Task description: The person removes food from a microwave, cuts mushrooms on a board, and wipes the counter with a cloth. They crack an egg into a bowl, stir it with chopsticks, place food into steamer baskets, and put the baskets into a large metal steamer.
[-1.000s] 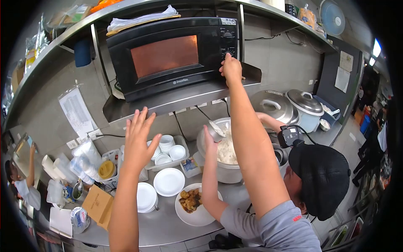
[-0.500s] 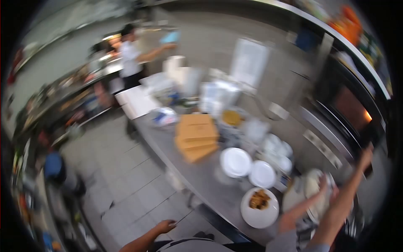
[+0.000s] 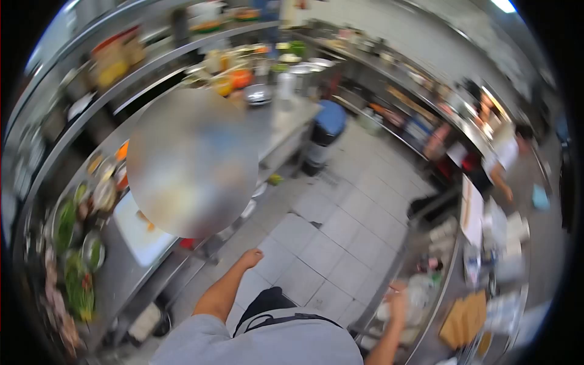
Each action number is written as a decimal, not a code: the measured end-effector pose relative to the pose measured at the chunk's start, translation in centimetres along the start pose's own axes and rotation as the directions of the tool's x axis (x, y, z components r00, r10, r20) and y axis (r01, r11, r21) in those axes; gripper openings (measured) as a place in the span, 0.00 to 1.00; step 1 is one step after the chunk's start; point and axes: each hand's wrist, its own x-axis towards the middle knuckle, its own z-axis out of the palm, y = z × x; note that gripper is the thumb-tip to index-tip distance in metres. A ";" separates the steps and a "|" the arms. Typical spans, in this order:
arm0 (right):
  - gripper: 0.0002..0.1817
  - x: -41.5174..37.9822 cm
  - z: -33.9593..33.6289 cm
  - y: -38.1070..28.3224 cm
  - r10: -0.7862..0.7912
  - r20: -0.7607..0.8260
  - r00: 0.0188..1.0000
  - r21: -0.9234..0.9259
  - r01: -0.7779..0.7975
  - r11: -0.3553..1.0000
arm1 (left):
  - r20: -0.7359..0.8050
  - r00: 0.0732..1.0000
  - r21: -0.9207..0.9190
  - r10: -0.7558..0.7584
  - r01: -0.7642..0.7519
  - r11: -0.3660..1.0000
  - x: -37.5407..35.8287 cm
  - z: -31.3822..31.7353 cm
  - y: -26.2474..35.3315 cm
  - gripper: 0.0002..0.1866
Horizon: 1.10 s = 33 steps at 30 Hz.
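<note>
My left hand [image 3: 250, 258] is curled closed over the tiled floor, beside the left counter. What it holds, if anything, is hidden. On the other side, my right hand [image 3: 396, 298] hangs near the right counter's edge, its fingers smeared by motion. Stacked brown cardboard boxes [image 3: 463, 319] lie on that counter, to the right of this hand. Clear plastic items [image 3: 421, 291] show behind my right hand, on a level below the counter top. A white cutting board [image 3: 143, 228] with small orange-brown pieces lies on the left counter.
Bowls of greens [image 3: 79, 286] line the left counter. A large blurred patch [image 3: 193, 163] hides part of it. A blue-topped bin [image 3: 329, 118] stands on the tiled floor [image 3: 340, 243] between the counters. A co-worker [image 3: 505, 158] in white stands at the far right.
My view has swung left, away from the plates and the oven-like appliance, towards the left counter. The boxes now appear at the lower right. My right arm has come down beside my body.
</note>
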 end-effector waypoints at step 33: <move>0.22 29.2 56.6 -56.1 -0.809 0.461 0.364 0.589 0.557 0.586 | -0.980 0.132 -0.039 -0.151 0.613 0.789 -16.0 -34.5 -3.5 0.12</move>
